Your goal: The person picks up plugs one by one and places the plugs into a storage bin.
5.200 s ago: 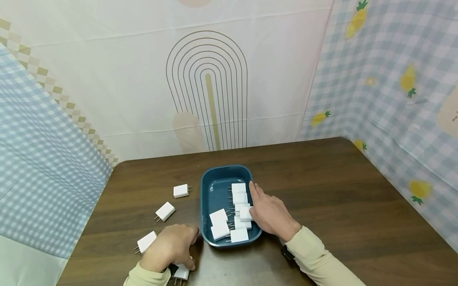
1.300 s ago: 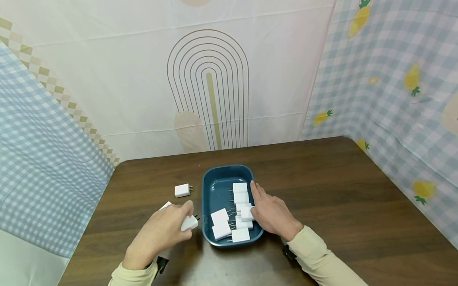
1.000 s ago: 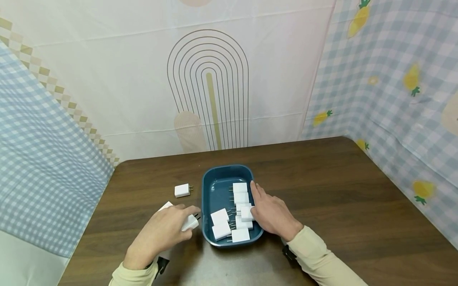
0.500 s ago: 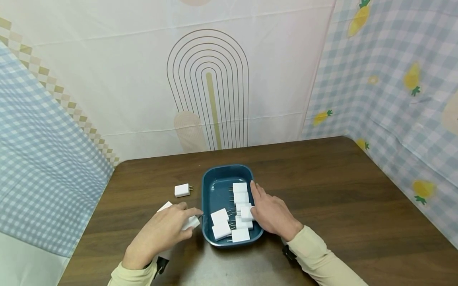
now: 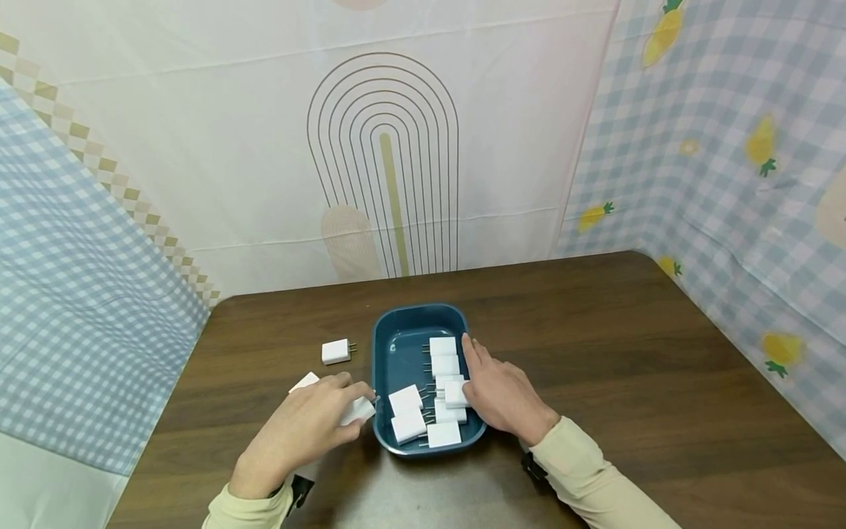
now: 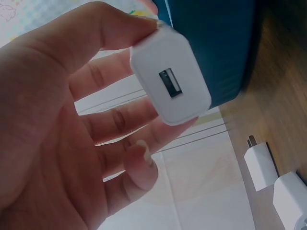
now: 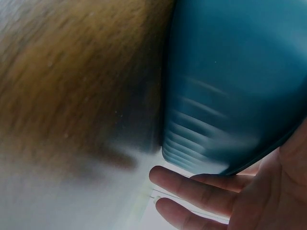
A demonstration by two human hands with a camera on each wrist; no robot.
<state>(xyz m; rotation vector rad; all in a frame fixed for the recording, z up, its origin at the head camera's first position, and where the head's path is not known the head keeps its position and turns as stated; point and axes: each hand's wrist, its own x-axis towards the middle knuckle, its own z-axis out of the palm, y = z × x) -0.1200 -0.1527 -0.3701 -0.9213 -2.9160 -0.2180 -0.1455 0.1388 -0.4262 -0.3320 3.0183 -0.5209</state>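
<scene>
My left hand (image 5: 300, 422) pinches a white plug adapter (image 5: 358, 411) just outside the left rim of the blue tray (image 5: 378, 330). In the left wrist view the adapter (image 6: 170, 79) shows its USB port, held between the thumb and fingers of the left hand (image 6: 53, 110). Several white adapters (image 5: 443, 435) lie inside the tray, mostly along its right side, two at the lower left. My right hand (image 5: 505, 397) rests along the tray's right rim, fingers extended. In the right wrist view, the hand (image 7: 259, 196) is beside the tray's outer wall (image 7: 225, 86).
On the brown table (image 5: 595, 330), one adapter (image 5: 335, 352) lies left of the tray, prongs toward it. Another (image 5: 305, 381) is partly hidden behind my left hand. Patterned cloths (image 5: 264, 147) hang behind and at both sides of the table.
Since the earliest frame, my left hand has left the adapter near the front edge and holds one beside the tray. Lately it has edged slightly right, toward the rim. My right hand has stayed in place.
</scene>
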